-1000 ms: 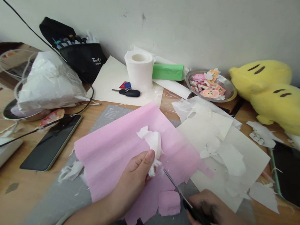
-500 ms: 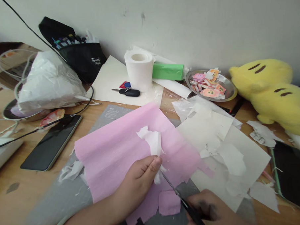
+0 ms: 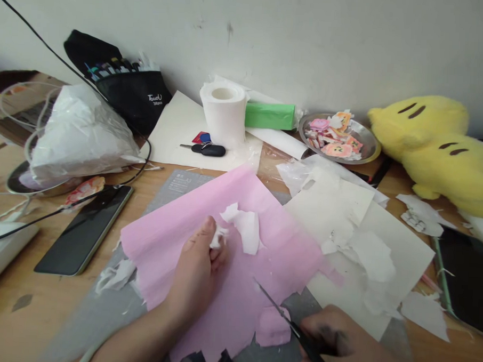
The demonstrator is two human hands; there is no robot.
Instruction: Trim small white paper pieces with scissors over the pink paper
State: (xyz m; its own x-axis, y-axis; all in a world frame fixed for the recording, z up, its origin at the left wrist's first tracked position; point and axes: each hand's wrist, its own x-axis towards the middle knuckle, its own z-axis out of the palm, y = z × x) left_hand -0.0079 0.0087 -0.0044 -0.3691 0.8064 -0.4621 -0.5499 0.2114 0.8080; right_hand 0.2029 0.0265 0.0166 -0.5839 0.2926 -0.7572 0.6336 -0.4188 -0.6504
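My left hand (image 3: 200, 267) is closed on a small crumpled piece of white paper (image 3: 219, 236), held above a large pink sheet (image 3: 162, 247). To its right, a torn white paper scrap (image 3: 248, 229) lies on the pink sheet. My right hand (image 3: 334, 340) grips black-handled scissors (image 3: 295, 328) at the lower right. Their blades look closed and point up and left over the sheet. Under the blades lies a small pink cut piece (image 3: 273, 326) with rounded corners.
A grey cutting mat (image 3: 111, 314) lies underneath. Left are a phone (image 3: 83, 233) and a white plastic bag (image 3: 81, 134). Behind stand a paper roll (image 3: 224, 116), keys (image 3: 208, 149) and a metal bowl of cutouts (image 3: 371, 149). A yellow plush toy (image 3: 446, 152) and paper sheets (image 3: 402, 247) are right.
My left hand has moved left and up, away from the scissors, with the small white piece in its fingers. The larger white scrap stays on the pink sheet. My right hand has barely moved.
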